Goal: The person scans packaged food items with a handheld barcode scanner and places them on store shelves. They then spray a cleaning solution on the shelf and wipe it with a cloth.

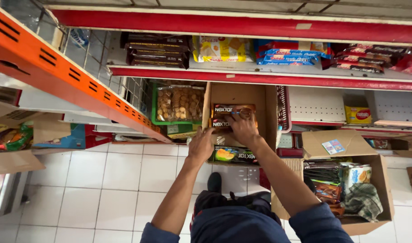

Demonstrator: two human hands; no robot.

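Observation:
An open cardboard box (265,110) stands tilted against the lower shelf, with several biscuit packs in it. My right hand (242,127) grips a brown biscuit pack (223,109) at the top of the stack inside the box. My left hand (201,145) rests on the box's left edge beside the stack; I cannot tell if it holds anything. A green biscuit pack (227,154) lies at the box's near end, below both hands.
Red shelves (242,76) above hold dark, yellow and blue snack packs. A green basket (153,110) with a bag of cookies sits left of the box. A second open carton (381,180) with goods and a checked cloth stands on the white tiled floor at right. An orange rack beam (57,74) crosses the left.

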